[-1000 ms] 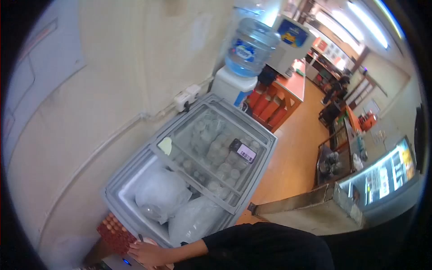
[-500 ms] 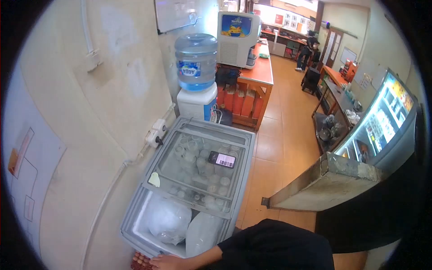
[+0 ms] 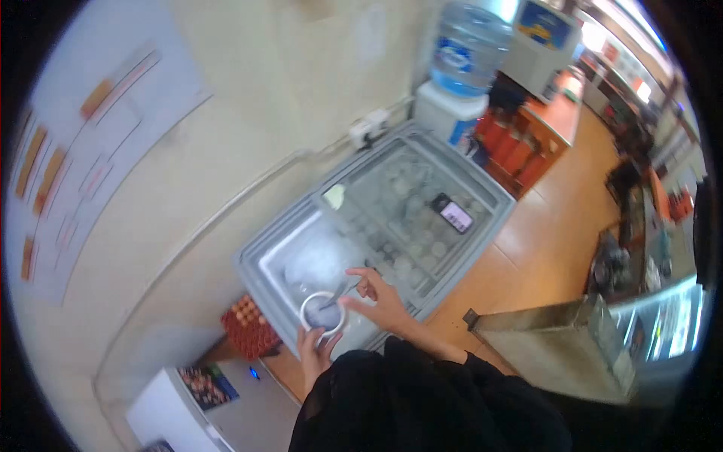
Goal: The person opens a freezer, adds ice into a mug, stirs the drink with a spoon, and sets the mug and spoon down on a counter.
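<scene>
My left hand (image 3: 312, 348) grips a round white cup (image 3: 305, 310) from below and the side, over the open end of the chest freezer (image 3: 256, 264). My right hand (image 3: 380, 301) pinches a thin grey spoon-like utensil (image 3: 337, 294) that slants down into the cup. Blur hides its exact shape and what the cup contains. Under both hands, a white plastic bag (image 3: 316, 260) lies inside the freezer. The freezer's glass lid (image 3: 376, 215) is slid toward the far end, and a phone (image 3: 454, 215) with a lit screen rests on it.
Brown eggs in a red tray (image 3: 252, 331) sit left of the freezer, near a white cabinet (image 3: 169, 407). Beyond the freezer stands a water dispenser (image 3: 452, 109). To the right are a low block (image 3: 557, 339) and tiled floor (image 3: 497, 279). Wall (image 3: 248, 151) borders the left.
My view has turned left and down. Both hands now show over the freezer opening with the cup and utensil; before, one hand reached toward the eggs and no cup was visible.
</scene>
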